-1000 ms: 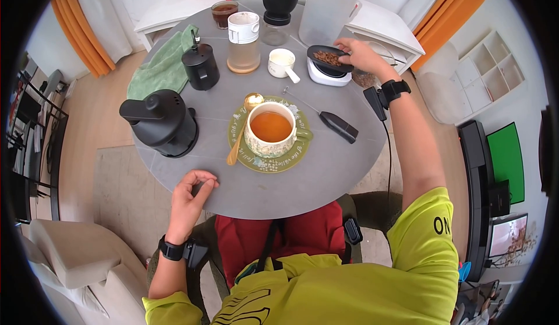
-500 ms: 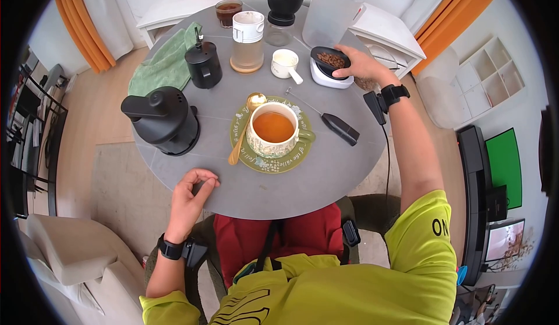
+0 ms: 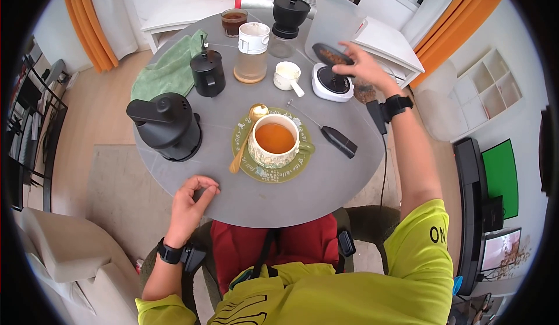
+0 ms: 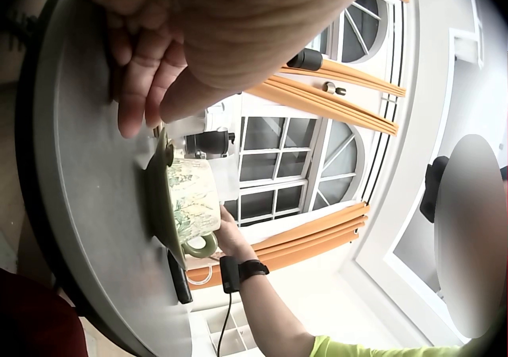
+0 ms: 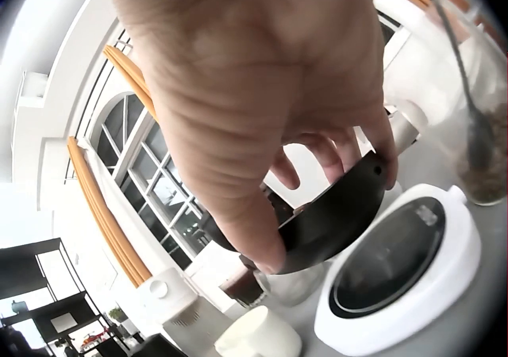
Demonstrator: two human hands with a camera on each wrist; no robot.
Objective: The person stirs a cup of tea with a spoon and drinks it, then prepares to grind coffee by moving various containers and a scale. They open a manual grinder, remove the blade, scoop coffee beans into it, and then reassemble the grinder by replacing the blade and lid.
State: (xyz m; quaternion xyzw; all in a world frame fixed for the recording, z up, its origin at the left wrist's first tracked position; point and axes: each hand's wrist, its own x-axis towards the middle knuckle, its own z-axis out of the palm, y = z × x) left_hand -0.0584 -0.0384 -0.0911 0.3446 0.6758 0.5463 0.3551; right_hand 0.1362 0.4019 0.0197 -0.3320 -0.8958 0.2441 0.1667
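Note:
My right hand (image 3: 368,69) grips a black dish (image 3: 333,55) of brown beans by its edge, tilted and raised above a white scale (image 3: 332,82). In the right wrist view, thumb and fingers pinch the rim of the dish (image 5: 329,220), with a gap between it and the scale (image 5: 397,270). My left hand (image 3: 194,200) rests at the table's front edge, fingers loosely bent and holding nothing. Nearest to it stands a patterned cup (image 3: 273,142) of orange-brown liquid on a green saucer (image 3: 262,176), a golden spoon (image 3: 239,150) lying beside the cup.
A black kettle-like device (image 3: 166,127), black canister (image 3: 208,73), green cloth (image 3: 169,69) and glass vessel (image 3: 250,63) stand left and behind. A small white cup (image 3: 286,76), grinder (image 3: 290,16), clear pitcher (image 3: 332,25) and black frother (image 3: 339,141) are nearer the right.
My right hand has lifted the dish off the scale and tilted it. My left hand has stayed in place. The head view has shifted slightly.

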